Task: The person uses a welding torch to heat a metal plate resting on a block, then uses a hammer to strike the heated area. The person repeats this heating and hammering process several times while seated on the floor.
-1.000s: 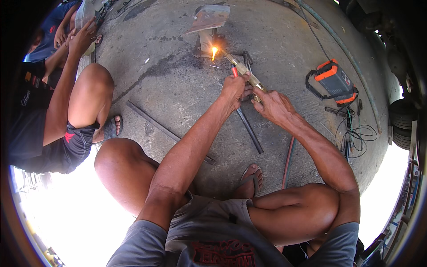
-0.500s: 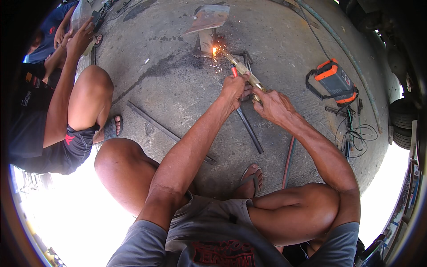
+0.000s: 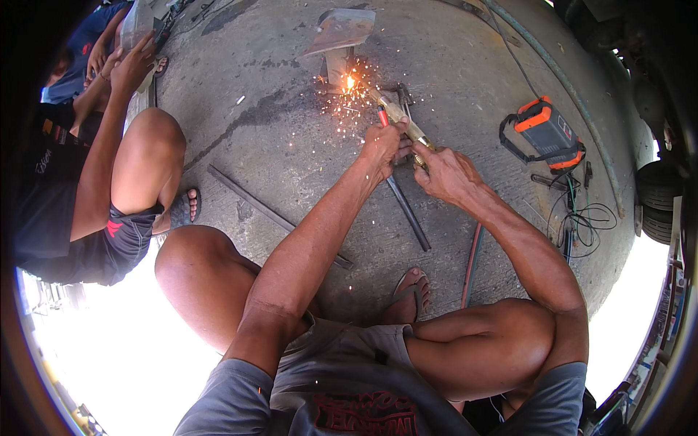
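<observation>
A brass cutting torch (image 3: 395, 111) slants forward from my hands, its tip at a bright flame with sparks. My left hand (image 3: 383, 149) is closed around the front of the torch; a red-ended stick (image 3: 382, 115) pokes up beside its fingers. Further back, my right hand (image 3: 452, 173) grips the torch's rear body by the brass valves. The flame plays against the base of a short upright metal post (image 3: 337, 67), topped by a tilted rusty plate (image 3: 342, 30). Sparks hide the exact spot being heated. A dark metal rod (image 3: 408, 213) lies below my left hand.
On the floor, a long flat bar (image 3: 254, 200) lies left of my arms. An orange-and-grey machine (image 3: 547, 134) stands right, with tangled cables (image 3: 582, 224) nearby. A red hose (image 3: 472, 265) runs by my right knee. Another person's knee (image 3: 149, 152) is close at left.
The spray of sparks has grown much wider and brighter, with some flying back toward me. Both hands and the torch stay almost in place.
</observation>
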### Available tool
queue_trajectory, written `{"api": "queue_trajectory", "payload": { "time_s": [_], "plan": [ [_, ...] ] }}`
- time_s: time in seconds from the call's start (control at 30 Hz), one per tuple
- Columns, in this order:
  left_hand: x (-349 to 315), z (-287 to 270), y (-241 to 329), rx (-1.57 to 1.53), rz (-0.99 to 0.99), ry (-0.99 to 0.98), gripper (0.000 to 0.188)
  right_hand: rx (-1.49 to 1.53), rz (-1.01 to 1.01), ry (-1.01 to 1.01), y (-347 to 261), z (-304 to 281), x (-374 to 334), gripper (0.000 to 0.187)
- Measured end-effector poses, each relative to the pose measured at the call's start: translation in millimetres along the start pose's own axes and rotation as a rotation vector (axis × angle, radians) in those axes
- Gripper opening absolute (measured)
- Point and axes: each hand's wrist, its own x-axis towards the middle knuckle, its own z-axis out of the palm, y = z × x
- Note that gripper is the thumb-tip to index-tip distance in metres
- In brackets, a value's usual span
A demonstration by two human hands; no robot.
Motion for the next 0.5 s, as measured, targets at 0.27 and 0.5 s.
{"api": "queue_trajectory", "payload": {
  "time_s": [0.27, 0.5],
  "plan": [
    [-4.1, 1.6, 2.8, 0.008, -0.003, 0.0, 0.023, -0.002, -0.019, 0.015, 0.5, 0.8, -1.6, 0.037],
    [-4.7, 2.5, 2.7, -0.012, -0.003, 0.016, 0.023, 0.001, -0.003, 0.003, -1.7, -1.0, -2.2, 0.036]
  ]
}}
